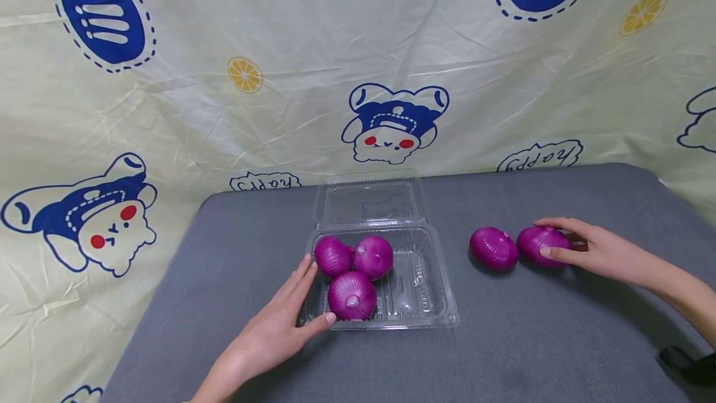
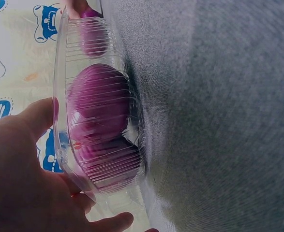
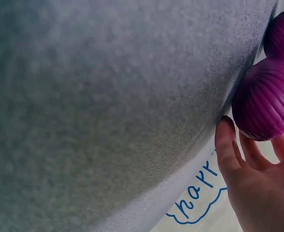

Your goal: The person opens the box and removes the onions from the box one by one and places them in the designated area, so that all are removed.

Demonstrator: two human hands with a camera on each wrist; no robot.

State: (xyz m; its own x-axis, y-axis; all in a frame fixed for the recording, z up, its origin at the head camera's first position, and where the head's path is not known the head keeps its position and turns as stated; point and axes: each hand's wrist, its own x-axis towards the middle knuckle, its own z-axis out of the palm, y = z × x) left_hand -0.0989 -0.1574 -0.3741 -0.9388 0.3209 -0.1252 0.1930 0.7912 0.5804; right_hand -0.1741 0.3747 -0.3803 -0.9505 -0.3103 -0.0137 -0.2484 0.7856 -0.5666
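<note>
Three red onions [image 1: 352, 296] sit in the left part of a clear plastic clamshell box [image 1: 414, 316], its lid [image 1: 369, 201] lying open toward the back. My left hand [image 1: 268, 334] rests along the box's left front corner, fingers extended and thumb at the front rim. Through the ribbed box wall, an onion [image 2: 100, 99] shows in the left wrist view. On the table right of the box, two more red onions lie side by side. My right hand [image 1: 601, 250] holds the right one [image 1: 537, 245] between thumb and fingers; the other onion [image 1: 493, 249] is beside it.
A grey cloth-covered table [image 1: 503, 353] carries everything. Behind it hangs a pale curtain [image 1: 313, 30] printed with cartoon figures and orange slices. A black strap [image 1: 688, 365] shows near the right forearm.
</note>
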